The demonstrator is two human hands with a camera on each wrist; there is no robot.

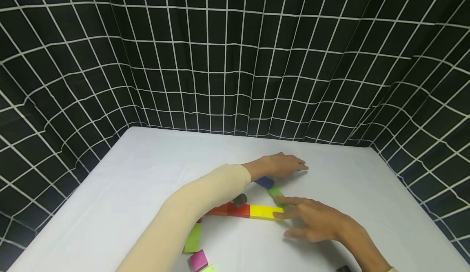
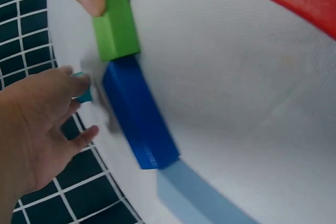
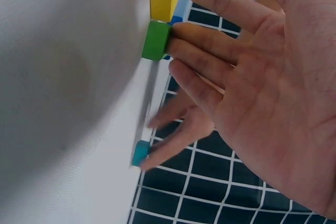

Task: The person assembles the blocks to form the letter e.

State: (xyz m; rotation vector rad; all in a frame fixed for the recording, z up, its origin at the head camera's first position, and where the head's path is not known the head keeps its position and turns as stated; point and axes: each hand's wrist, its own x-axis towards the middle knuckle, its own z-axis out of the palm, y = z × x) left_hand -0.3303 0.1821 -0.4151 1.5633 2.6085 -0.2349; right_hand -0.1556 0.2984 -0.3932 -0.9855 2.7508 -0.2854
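Observation:
My left hand (image 1: 280, 165) reaches over the far side of the table, fingers at a small teal block (image 3: 140, 153); one digit touches it while another stands apart. Just behind that hand lies a blue block (image 2: 139, 111), end to end with a green block (image 2: 116, 30). My right hand (image 1: 315, 221) is spread, its fairly straight fingertips resting on the green block and on the right end of a yellow block (image 1: 265, 212). A red block (image 1: 238, 210) and an orange-red block (image 1: 219, 210) continue the yellow one's row leftward, partly hidden by my left sleeve.
A pale blue block (image 2: 197, 195) adjoins the blue one. Beside the row sits a dark roundish piece (image 1: 240, 199). Nearer are a lime block (image 1: 192, 238) and a pink cube (image 1: 199, 259). A black object (image 1: 344, 268) shows by my right forearm. A gridded dark curtain (image 1: 227, 59) surrounds the white table.

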